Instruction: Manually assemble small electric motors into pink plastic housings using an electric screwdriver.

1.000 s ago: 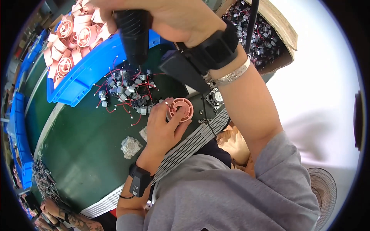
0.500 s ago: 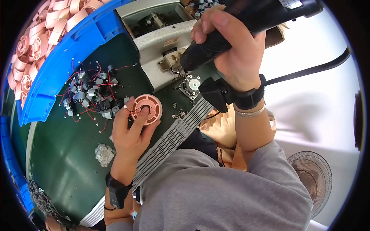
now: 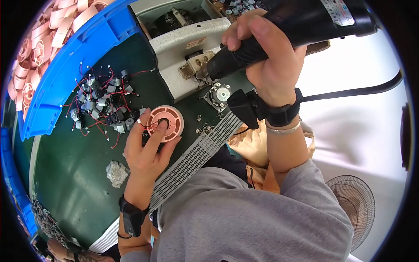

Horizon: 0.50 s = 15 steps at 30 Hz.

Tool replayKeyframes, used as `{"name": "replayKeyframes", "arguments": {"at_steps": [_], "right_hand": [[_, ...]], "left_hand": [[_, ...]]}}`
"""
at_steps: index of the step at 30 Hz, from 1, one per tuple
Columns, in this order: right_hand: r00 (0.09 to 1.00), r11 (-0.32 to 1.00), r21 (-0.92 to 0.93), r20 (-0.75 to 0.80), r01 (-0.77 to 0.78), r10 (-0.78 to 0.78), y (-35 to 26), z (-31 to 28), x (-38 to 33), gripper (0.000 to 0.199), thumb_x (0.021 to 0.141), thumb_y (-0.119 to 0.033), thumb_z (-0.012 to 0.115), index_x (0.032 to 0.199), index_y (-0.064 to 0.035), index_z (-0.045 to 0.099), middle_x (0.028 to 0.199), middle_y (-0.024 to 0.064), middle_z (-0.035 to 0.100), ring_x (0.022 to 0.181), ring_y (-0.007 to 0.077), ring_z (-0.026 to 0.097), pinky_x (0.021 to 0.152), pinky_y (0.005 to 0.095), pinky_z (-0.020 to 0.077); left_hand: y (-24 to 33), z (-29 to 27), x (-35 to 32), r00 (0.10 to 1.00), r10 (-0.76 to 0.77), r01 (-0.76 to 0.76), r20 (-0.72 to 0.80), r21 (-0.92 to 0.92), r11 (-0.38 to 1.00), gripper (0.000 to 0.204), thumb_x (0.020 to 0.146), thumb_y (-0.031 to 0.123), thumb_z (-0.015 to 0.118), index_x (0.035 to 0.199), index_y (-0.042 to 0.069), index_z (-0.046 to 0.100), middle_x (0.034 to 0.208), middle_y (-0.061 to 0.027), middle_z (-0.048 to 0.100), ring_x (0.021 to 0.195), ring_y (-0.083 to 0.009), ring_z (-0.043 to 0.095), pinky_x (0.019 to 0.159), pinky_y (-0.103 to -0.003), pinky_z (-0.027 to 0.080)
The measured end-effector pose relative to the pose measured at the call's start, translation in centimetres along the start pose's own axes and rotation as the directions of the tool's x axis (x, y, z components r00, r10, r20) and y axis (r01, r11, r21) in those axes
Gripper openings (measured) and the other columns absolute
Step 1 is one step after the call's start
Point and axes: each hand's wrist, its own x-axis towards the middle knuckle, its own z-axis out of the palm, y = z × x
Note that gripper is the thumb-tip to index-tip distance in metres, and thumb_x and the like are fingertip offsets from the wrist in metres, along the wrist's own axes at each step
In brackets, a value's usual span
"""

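My left hand (image 3: pixel 145 153) grips a pink round plastic wheel-like part (image 3: pixel 175 126) lying on the green table. Its index finger presses on a small dark piece at the hub, and a thin wire with a white plug runs out by the fingertips. My right hand (image 3: pixel 275 65) is wrapped round a black electric screwdriver (image 3: pixel 238 61), tilted down to the left. The driver's nose is at the outlet of a grey metal screw feeder (image 3: pixel 174 83); whether a screw is on the bit I cannot tell. Just below the nose sits a square metal plate with a round white-faced centre (image 3: pixel 221 94).
Small motors with red wires (image 3: pixel 102 102) lie heaped to the left. Beyond them stands a blue bin (image 3: pixel 87 52) of pink parts (image 3: pixel 43 48). Loose screws (image 3: pixel 204 129) lie beside a perforated strip (image 3: pixel 192 163) at the table's near edge. Another person's arm (image 3: pixel 65 252) shows at lower left.
The screwdriver and my right hand have shifted slightly to the right, the nose staying at the feeder outlet. My left hand keeps its hold on the pink part.
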Motion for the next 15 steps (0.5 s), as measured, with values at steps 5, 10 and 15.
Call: {"name": "replayKeyframes", "arguments": {"at_steps": [5,10,15], "right_hand": [[1.000,1.000,-0.004,0.013,0.003,-0.003,0.21,0.05,-0.04,0.011,0.082,-0.008,0.052,0.081,0.0037,0.052,0.071,0.0113,0.054,0.061,0.0228,0.056,0.062,0.0373,0.0479],[1.000,0.999,0.037,-0.005,-0.012,0.012,-0.06,0.10,-0.46,0.013,0.082,-0.008,0.051,0.081,0.0041,0.052,0.072,0.0115,0.055,0.062,0.0225,0.055,0.064,0.0378,0.0475],[1.000,1.000,-0.016,0.030,-0.010,0.011,-0.01,0.08,-0.21,0.014,0.082,-0.009,0.051,0.080,0.0047,0.052,0.072,0.0115,0.055,0.062,0.0225,0.055,0.064,0.0370,0.0471]], "left_hand": [[-0.01,0.07,0.09,1.000,0.011,-0.011,-0.014,0.005,1.000,0.040,0.059,0.016,0.083,0.094,0.003,0.067,0.111,-0.0230,0.058,0.091,-0.0327,0.063,0.072,-0.035,0.055],[0.02,0.01,0.08,1.000,0.005,-0.005,-0.012,0.001,1.000,0.040,0.060,0.015,0.083,0.094,0.004,0.067,0.110,-0.0229,0.058,0.090,-0.0324,0.064,0.071,-0.035,0.056],[-0.11,0.07,-0.01,1.000,0.017,-0.017,-0.021,0.013,1.000,0.041,0.060,0.016,0.083,0.096,0.005,0.066,0.111,-0.0228,0.058,0.091,-0.0321,0.063,0.072,-0.035,0.056]]}}
